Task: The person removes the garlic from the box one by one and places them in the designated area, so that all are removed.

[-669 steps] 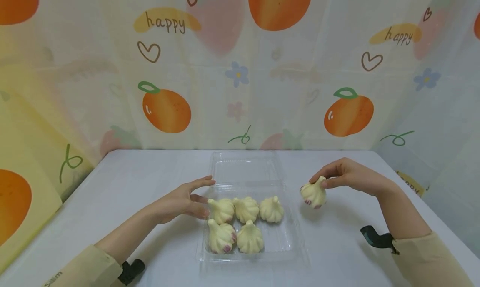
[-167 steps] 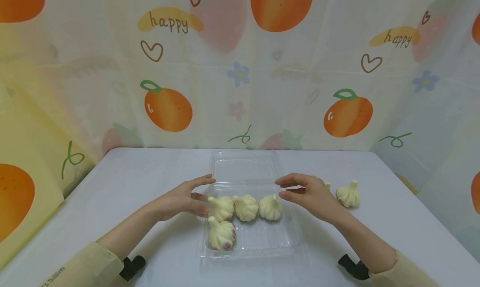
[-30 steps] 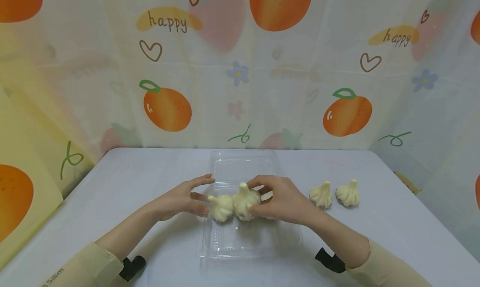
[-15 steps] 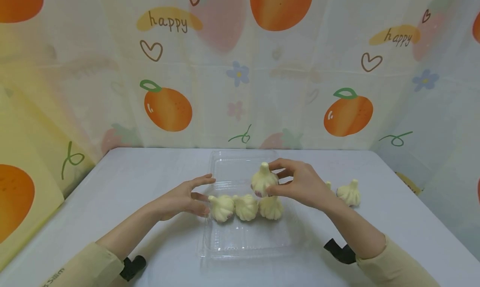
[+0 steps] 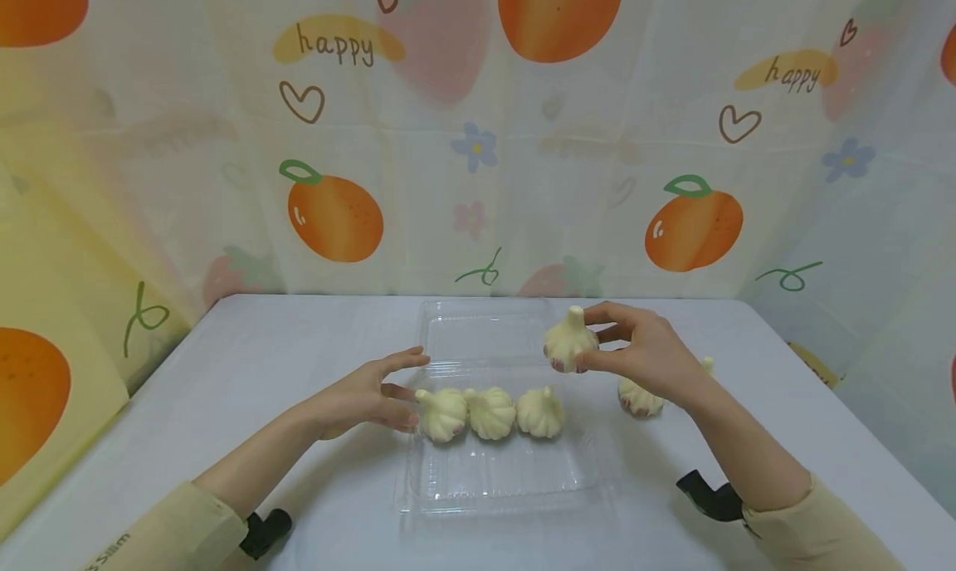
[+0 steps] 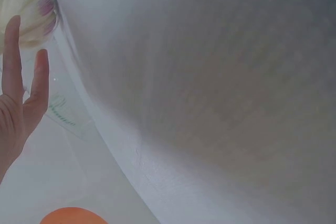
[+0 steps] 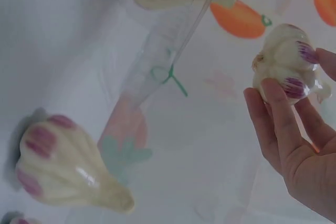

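In the head view my right hand [image 5: 648,351] pinches a garlic bulb [image 5: 570,341] between thumb and fingers, raised above the right side of a clear plastic box [image 5: 508,480]. The right wrist view shows the same held bulb [image 7: 289,64], cream with purple patches. Three more bulbs sit in a row inside the box: a left one [image 5: 442,415], a middle one [image 5: 490,413] and a right one [image 5: 541,412]. My left hand [image 5: 366,398] rests at the box's left edge, fingers extended, close to the left bulb.
Two bulbs lie on the white table [image 5: 299,488] right of the box; the nearer bulb [image 5: 641,397] is partly covered by my right hand, the farther bulb [image 5: 708,367] mostly so. The clear lid [image 5: 489,334] lies folded back behind the box.
The right hand has lifted a bulb from the box's front row and carried it up and to the right. Earlier, other front-row bulbs went to the table. The left hand stays put.
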{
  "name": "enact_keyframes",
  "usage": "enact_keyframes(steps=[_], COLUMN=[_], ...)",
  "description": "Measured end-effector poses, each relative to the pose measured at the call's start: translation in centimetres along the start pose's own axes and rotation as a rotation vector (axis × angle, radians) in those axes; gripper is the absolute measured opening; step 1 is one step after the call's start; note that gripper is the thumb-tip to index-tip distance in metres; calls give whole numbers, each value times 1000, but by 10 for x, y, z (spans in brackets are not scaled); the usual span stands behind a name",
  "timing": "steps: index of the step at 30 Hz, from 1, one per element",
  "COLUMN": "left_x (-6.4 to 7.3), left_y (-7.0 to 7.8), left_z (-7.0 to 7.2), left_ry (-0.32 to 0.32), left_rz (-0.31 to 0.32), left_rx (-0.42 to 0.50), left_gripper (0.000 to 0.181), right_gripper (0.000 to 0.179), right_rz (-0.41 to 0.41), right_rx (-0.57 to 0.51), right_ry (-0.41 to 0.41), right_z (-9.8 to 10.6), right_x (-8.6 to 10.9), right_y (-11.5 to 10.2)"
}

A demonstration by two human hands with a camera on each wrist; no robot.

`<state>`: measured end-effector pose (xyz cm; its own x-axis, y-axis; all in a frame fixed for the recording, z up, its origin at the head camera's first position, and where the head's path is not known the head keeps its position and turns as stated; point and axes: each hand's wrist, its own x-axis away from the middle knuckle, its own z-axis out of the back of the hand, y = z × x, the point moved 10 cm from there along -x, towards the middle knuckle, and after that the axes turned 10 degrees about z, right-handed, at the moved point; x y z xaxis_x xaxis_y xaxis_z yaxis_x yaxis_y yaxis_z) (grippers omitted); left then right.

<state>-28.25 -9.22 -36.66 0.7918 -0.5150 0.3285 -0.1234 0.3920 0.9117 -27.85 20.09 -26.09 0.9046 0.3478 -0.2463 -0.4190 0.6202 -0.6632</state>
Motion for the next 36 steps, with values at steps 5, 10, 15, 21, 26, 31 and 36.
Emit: enact_keyframes(steps=[5,10,15,21,26,31,36], left_x=[0,0,-1,0,0,1,0], left_y=[0,-2,-3,-3,-2,-3,-2], left_z=[0,2,3,3,2,2,1], left_ry=[-1,-1,3,6,8,7,5], left_rz=[0,5,11,15,15,21,15], left_rx=[1,3,2,3,-2,0,-2], left_gripper=[88,88,89,88,88,88,88], right_gripper=[56,55,54,56,55,52,51], right_rz=[-54,-69,-87,-108,-116,-115,-129], right_rx=[20,42,41,28,5,7,33], right_ry=[21,39,62,101,117,129,132], right_z=[19,35,50,68,81,92,103], right_x=[2,3,6,13,19,22,28], right_y=[14,26,37,50,61,73,88])
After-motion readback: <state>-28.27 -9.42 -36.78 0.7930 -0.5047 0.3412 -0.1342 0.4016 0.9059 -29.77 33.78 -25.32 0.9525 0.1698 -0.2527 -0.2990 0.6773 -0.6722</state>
